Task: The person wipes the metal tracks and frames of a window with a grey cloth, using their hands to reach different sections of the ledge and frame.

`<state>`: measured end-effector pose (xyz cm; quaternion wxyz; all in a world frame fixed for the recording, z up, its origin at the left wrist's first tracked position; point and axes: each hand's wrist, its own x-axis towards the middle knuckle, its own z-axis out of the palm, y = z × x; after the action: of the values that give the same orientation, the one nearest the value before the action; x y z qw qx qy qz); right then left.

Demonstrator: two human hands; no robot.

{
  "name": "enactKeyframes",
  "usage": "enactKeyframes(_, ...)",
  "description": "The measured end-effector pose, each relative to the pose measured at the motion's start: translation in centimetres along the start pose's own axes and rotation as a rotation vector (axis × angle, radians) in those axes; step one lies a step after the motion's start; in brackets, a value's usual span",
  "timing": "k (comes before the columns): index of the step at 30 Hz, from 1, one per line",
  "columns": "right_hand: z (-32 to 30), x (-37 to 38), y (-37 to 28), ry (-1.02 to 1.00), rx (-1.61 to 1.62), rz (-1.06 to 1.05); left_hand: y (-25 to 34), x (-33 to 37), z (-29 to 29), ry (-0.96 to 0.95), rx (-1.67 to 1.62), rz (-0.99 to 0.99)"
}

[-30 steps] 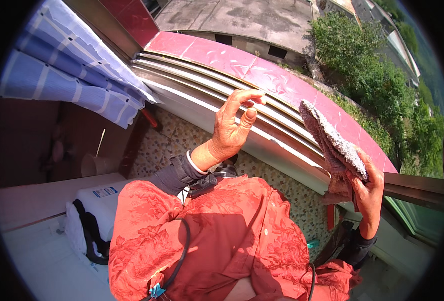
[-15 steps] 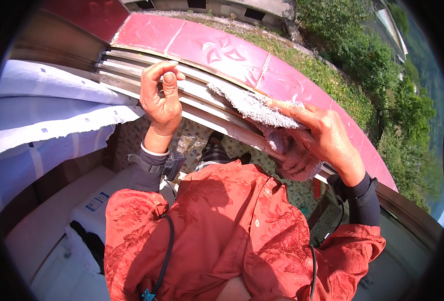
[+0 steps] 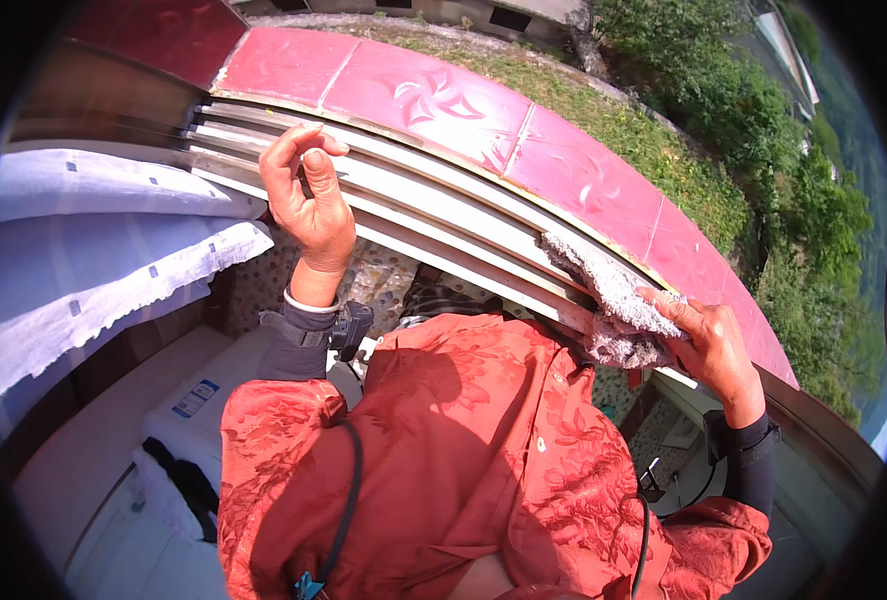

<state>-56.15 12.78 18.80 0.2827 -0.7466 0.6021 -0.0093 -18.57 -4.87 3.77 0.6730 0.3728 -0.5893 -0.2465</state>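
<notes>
A grey, fluffy cleaning cloth [image 3: 628, 305] lies bunched over the right part of the pale window track [image 3: 443, 215]. My right hand [image 3: 713, 345] grips it, fingers pressed on its upper side; one end of the cloth hangs over the track's inner edge. The track's long parallel grooves run from the upper left to the right. Above the left part of the track I hold up my left hand [image 3: 310, 215], loosely curled with a gap between thumb and fingers and nothing visible in it.
Red glossy tiles [image 3: 443, 105] line the outer sill, with grass and trees [image 3: 683, 110] beyond. A white-and-blue curtain [image 3: 113, 250] hangs at the left. Below it stands a white surface with a black item [image 3: 178, 480]. A pebble-patterned floor [image 3: 373, 270] shows under the track.
My right hand has slid the cloth rightward along the track, baring more of the grooves. My left hand has shifted slightly left and stays loosely curled.
</notes>
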Motion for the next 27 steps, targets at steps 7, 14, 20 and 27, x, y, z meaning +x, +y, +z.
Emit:
enactKeyframes(7,0.3,1.4,0.9,-0.026,-0.028,-0.039,-0.1,0.6,-0.2,0.162,0.138,0.154)
enactKeyframes(14,3.8,12.5,-3.0,0.067,0.178,-0.352,0.1,0.2,-0.4,0.275,0.095,0.092)
enactKeyframes(20,3.8,22.4,-9.3,0.039,0.163,-0.498,-0.4,0.1,-0.7,0.280,0.138,0.146)
enactKeyframes(27,3.5,26.4,-11.1,-0.063,0.300,-0.549,-0.6,0.4,-0.8,0.295,0.077,0.164)
